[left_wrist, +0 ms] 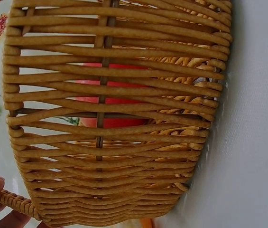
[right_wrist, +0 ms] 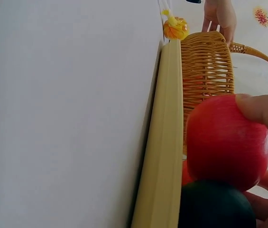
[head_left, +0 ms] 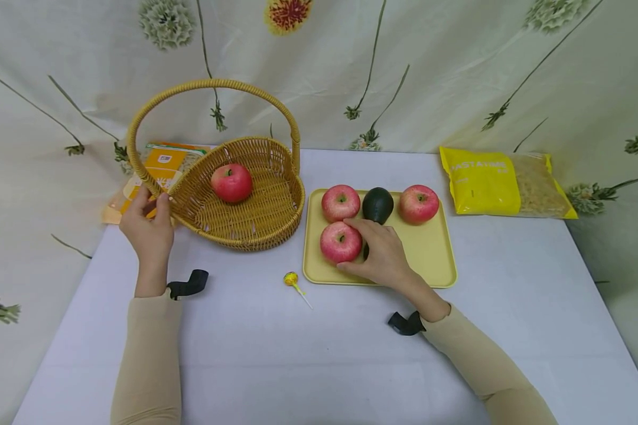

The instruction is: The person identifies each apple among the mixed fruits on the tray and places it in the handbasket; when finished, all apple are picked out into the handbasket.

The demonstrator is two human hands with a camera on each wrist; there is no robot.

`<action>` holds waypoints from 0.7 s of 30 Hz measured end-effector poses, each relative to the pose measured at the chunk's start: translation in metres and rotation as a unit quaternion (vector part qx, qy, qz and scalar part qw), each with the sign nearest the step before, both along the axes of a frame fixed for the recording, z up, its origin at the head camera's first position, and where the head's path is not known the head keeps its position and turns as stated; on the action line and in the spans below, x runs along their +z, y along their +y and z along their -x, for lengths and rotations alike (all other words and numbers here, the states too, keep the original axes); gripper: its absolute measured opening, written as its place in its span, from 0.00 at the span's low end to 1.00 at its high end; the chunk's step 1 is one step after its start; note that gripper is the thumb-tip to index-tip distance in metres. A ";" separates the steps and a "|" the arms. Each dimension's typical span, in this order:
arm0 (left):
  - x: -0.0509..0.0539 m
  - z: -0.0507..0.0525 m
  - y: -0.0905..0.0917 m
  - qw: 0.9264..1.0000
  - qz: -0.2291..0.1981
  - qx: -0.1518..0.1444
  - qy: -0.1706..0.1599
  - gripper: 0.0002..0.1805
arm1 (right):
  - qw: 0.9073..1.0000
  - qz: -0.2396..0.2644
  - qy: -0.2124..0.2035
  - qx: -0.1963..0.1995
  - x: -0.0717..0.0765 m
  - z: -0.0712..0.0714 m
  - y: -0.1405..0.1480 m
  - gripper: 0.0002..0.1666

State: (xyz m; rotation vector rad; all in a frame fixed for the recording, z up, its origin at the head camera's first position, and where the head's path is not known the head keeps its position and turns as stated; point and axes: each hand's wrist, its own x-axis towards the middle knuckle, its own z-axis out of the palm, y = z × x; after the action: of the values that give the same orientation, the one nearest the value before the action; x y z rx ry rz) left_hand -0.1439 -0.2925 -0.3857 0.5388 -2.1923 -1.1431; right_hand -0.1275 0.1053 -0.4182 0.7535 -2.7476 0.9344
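Fingers of the right hand (head_left: 378,251), spread only to apple width, grip a red apple (head_left: 339,243) over the near-left part of the tray (head_left: 430,257) from opposing sides, presumably against rolling. Left of the tray, the left hand (head_left: 150,229) pinches the handle (head_left: 218,84) of a basket (head_left: 266,218), likely for steadiness. Along the tray's far side, a dark avocado (head_left: 378,204) sits between two apples (head_left: 341,202), apparently contained there.

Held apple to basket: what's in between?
Left edge of the tray, then a narrow bare strip of table before the basket. Head view shows it.
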 end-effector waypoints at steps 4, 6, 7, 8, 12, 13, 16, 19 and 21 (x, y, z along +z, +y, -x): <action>0.000 0.001 -0.001 1.000 -0.006 0.000 -0.007 0.20 | 0.999 0.042 -0.013 0.014 0.002 0.001 0.001 0.46; 0.000 0.001 -0.001 1.000 -0.008 -0.001 -0.009 0.20 | 0.997 0.073 -0.017 0.026 0.004 0.002 0.002 0.46; 0.001 0.000 -0.001 1.000 -0.007 -0.001 -0.010 0.20 | 0.995 0.088 -0.017 0.032 0.005 0.003 0.003 0.46; 0.001 0.000 -0.002 1.000 -0.007 -0.002 -0.009 0.20 | 0.994 0.104 -0.017 0.037 0.006 0.003 0.004 0.46; 0.001 0.000 -0.002 1.000 -0.009 -0.004 -0.008 0.20 | 0.987 0.155 -0.025 0.045 0.012 0.005 0.008 0.47; 0.001 0.000 -0.002 1.000 -0.010 -0.004 -0.009 0.20 | 0.985 0.166 -0.031 0.044 0.014 0.005 0.009 0.47; 0.000 0.001 -0.002 1.000 -0.012 -0.002 -0.012 0.19 | 0.978 0.200 -0.057 0.034 0.019 0.006 0.012 0.47; 0.000 0.001 -0.002 1.000 -0.013 -0.001 -0.014 0.19 | 0.972 0.220 -0.077 0.024 0.027 0.007 0.015 0.48; 0.000 0.001 -0.001 1.000 -0.013 -0.001 -0.014 0.19 | 0.970 0.228 -0.084 0.020 0.033 0.008 0.015 0.48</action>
State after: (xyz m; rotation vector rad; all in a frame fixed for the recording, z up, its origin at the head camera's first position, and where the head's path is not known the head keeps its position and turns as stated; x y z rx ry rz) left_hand -0.1450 -0.2940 -0.3854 0.5682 -2.2055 -1.1726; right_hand -0.1353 0.1208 -0.3854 0.6701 -2.4963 1.6294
